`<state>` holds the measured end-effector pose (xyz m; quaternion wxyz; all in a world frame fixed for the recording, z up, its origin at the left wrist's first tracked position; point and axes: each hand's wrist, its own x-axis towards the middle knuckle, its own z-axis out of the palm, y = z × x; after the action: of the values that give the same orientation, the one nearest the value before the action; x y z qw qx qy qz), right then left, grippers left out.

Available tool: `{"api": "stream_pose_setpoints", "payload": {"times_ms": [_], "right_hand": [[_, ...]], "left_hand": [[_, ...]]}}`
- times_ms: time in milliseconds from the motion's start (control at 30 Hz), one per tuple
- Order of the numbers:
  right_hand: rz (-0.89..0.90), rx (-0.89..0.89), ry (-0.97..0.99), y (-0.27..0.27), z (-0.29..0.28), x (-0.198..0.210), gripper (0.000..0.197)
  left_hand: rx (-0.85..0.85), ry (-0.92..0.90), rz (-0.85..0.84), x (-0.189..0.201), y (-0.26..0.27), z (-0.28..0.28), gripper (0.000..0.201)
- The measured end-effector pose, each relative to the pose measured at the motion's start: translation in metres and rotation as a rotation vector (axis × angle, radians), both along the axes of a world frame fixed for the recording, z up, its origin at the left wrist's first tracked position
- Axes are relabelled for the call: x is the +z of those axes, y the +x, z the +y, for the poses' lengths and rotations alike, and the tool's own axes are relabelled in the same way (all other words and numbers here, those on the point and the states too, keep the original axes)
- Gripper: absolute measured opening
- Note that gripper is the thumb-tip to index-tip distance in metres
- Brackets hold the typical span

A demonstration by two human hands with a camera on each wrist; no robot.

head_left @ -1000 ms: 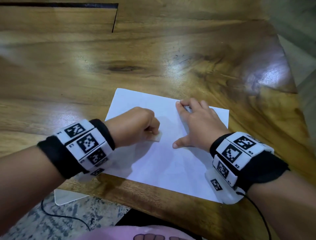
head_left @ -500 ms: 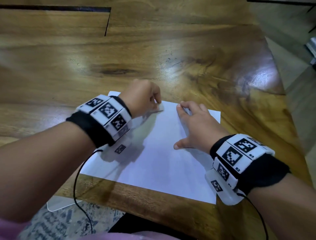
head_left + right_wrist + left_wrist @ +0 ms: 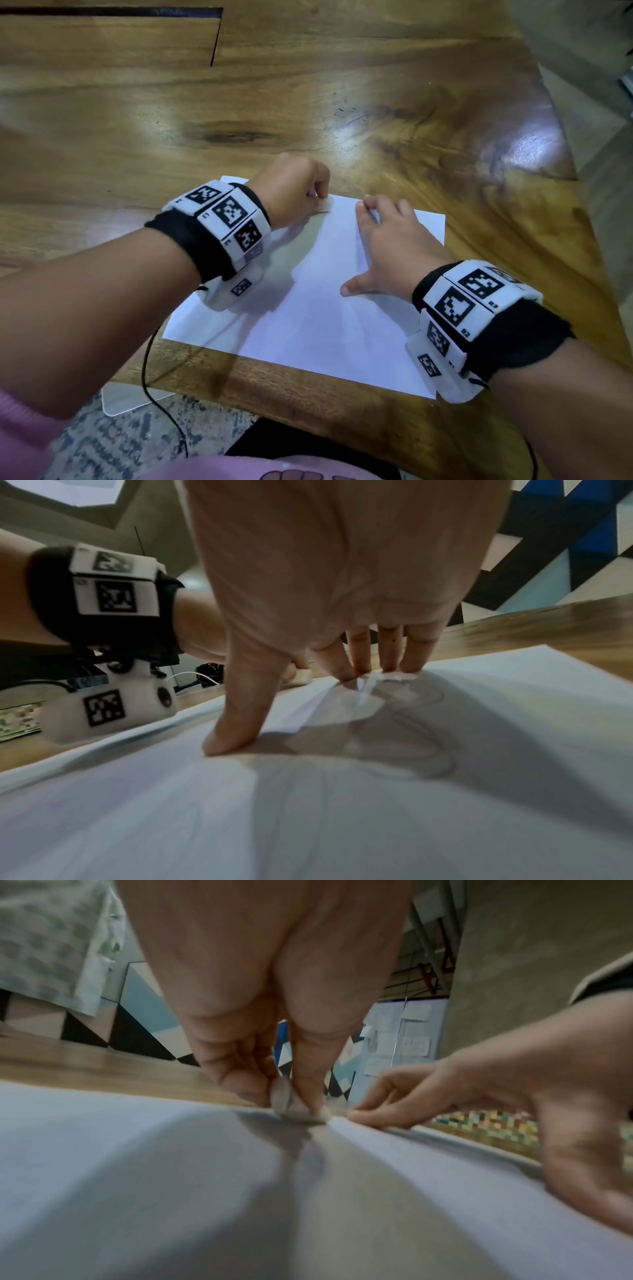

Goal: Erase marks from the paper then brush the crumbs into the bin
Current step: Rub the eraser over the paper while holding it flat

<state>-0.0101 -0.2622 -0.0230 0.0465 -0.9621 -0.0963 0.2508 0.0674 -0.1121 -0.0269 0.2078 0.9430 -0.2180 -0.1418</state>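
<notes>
A white sheet of paper [image 3: 308, 308] lies near the front edge of the wooden table [image 3: 308, 102]. My left hand [image 3: 301, 192] pinches a small pale eraser [image 3: 322, 206] and holds it down at the sheet's far edge; the left wrist view shows the eraser [image 3: 286, 1102] between thumb and fingers on the paper [image 3: 137, 1150]. My right hand [image 3: 387, 246] lies spread flat on the sheet, fingertips near the far edge, thumb out to the left. Faint pencil curves [image 3: 428, 739] show on the paper [image 3: 308, 818] under the right hand [image 3: 329, 647].
A clear plastic container's corner [image 3: 133, 397] shows below the table's front edge at the left, over a patterned rug [image 3: 120, 445]. A black cable [image 3: 147, 377] hangs from the left wrist. The table's right side slopes off toward the floor [image 3: 599, 171].
My left hand has carried the eraser from the middle of the sheet up to its far edge. The right hand has stayed flat on the paper.
</notes>
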Motion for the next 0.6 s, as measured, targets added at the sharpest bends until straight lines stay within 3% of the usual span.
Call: {"api": "stream_pose_setpoints", "payload": {"times_ms": [200, 433, 600], "right_hand": [[-0.013, -0.001, 0.013, -0.002, 0.0, 0.0, 0.121], [-0.026, 0.019, -0.01, -0.001, -0.001, -0.003, 0.121], [-0.041, 0.012, 0.016, -0.001, -0.002, -0.004, 0.119]], "left_hand": [[-0.194, 0.052, 0.193, -0.004, -0.031, 0.021, 0.003], [-0.098, -0.024, 0.004, -0.005, -0.004, -0.017, 0.012], [-0.334, 0.08, 0.191, -0.003, -0.027, -0.007, 0.006]]}}
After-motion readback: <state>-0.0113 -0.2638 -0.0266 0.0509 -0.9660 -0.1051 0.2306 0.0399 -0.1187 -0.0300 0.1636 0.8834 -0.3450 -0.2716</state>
